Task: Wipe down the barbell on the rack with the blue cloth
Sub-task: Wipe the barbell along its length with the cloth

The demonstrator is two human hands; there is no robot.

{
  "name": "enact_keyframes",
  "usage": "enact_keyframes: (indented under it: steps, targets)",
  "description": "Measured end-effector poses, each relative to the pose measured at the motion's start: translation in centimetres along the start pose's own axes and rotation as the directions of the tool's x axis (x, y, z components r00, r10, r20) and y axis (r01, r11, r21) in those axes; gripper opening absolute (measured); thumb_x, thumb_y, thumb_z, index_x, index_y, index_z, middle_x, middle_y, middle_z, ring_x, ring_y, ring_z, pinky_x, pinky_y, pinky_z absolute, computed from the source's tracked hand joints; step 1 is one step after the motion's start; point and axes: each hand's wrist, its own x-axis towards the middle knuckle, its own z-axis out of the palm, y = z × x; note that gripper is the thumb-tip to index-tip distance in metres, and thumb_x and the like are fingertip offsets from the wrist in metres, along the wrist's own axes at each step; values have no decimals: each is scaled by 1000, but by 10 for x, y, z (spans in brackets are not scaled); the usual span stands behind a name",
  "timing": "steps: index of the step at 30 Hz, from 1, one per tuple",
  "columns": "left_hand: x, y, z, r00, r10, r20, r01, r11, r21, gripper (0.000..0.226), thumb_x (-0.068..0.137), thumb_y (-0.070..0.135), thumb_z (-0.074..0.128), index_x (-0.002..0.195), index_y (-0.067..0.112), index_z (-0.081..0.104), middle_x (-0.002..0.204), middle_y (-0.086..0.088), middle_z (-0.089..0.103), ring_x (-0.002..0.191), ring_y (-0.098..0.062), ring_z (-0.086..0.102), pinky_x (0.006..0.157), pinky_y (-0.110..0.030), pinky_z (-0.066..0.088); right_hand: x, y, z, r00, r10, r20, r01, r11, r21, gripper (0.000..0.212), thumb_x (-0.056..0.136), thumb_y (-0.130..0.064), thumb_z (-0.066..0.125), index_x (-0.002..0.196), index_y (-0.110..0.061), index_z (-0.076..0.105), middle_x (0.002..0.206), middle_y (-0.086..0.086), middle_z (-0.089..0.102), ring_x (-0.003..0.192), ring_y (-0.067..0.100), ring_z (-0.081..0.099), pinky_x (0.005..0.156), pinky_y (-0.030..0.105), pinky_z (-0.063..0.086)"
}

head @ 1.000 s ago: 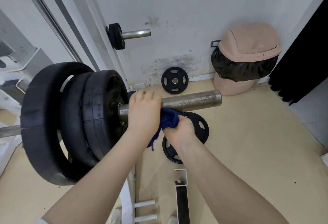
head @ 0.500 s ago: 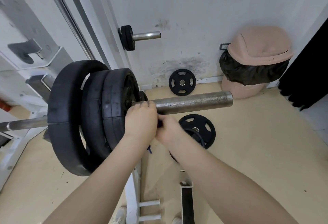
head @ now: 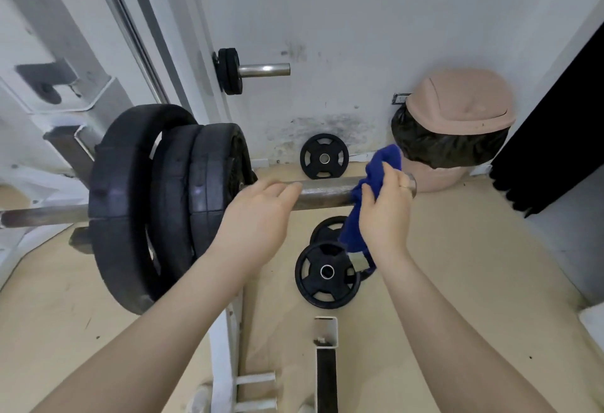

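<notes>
Head view, steeply down, near barbell point(head: 327, 192)

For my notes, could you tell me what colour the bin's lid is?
The bin lid is dusty pink, clearest in the head view.

3 black plates point(head: 163, 203) loaded on 1 barbell point(head: 327, 192). 2 hands up at the sleeve: left hand point(head: 258, 216), right hand point(head: 387, 213). 1 blue cloth point(head: 376, 184). 2 loose plates on the floor point(head: 327, 273), overlapping, plus 1 plate leaning on the wall point(head: 324, 156). 1 storage peg point(head: 264, 70) carrying small plates, count unclear. 1 pink bin point(head: 457, 102).
</notes>
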Motion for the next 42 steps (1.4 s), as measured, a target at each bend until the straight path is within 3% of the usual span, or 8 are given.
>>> enact_keyframes:
  steps: [3, 7, 12, 20, 26, 32, 38, 42]
  targets:
    - [-17, -20, -13, 987, 39, -157, -49, 997, -62, 38, 74, 1, 38, 98, 5, 67, 88, -9, 71, 92, -28, 64, 73, -35, 54, -11, -9, 35, 991, -135, 18, 135, 967, -214, 47, 93, -13, 52, 139, -11, 41, 140, 10, 41, 124, 30, 33, 100, 36, 36]
    - [-39, -51, -29, 968, -20, -248, -2, 996, -88, 35, 83, 8, 35, 100, 2, 66, 92, -14, 70, 98, -31, 61, 82, -43, 53, -43, -30, 67, 862, -394, 318, 391, 917, 77, 52, 89, -2, 53, 138, -15, 44, 139, 4, 42, 127, 23, 34, 108, 29, 31]
    - [-63, -72, -42, 947, -177, -268, 104, 958, -267, 37, 88, 15, 33, 112, 4, 60, 106, -11, 66, 108, -17, 47, 94, -25, 38, -52, -80, 46, 756, -320, 571, -231, 686, 690, 33, 85, -9, 46, 112, -19, 61, 107, 0, 65, 99, 15, 60, 87, 28, 49]
    - [-97, -90, -88, 946, -243, -215, -17, 624, -781, 30, 86, 36, 35, 113, 41, 47, 105, 25, 60, 100, 4, 56, 86, -17, 45, -103, -170, 8, 677, -581, 451, -336, 301, 892, 21, 61, -20, 44, 67, -19, 65, 65, 0, 61, 65, 16, 55, 64, 25, 46]
    - [-146, -174, -107, 852, -512, -107, 90, 346, -934, 22, 96, 26, 35, 89, 32, 55, 76, 18, 65, 80, -8, 58, 86, -30, 52, -166, -246, 60, 721, -467, 512, -346, 397, 850, 24, 68, -4, 39, 73, -15, 60, 68, 2, 57, 63, 12, 52, 58, 25, 43]
    - [-250, -273, -140, 720, -666, -194, 87, 364, -928, 17, 89, 29, 39, 77, 21, 47, 60, 11, 53, 53, -9, 49, 52, -22, 45, -248, -317, 146, 681, -369, 632, -265, 680, 683, 14, 95, -12, 51, 96, -22, 60, 82, -8, 65, 74, 2, 62, 65, 18, 49]
    - [-331, -353, -168, 673, -737, -56, 205, 259, -944, 28, 98, 19, 37, 71, 22, 48, 50, 20, 50, 48, 3, 45, 47, -8, 38, -324, -385, 221, 437, -433, 788, -99, 848, 521, 37, 98, -9, 41, 83, -24, 71, 92, 39, 59, 63, 39, 54, 54, 41, 45]
    - [-369, -406, -173, 610, -792, -8, 143, 120, -982, 32, 99, 18, 35, 69, 17, 48, 51, 12, 49, 49, -5, 42, 50, -16, 39, -345, -413, 262, 427, -388, 817, -3, 903, 430, 30, 99, -21, 36, 82, -12, 58, 69, 14, 54, 63, 22, 48, 64, 38, 39]
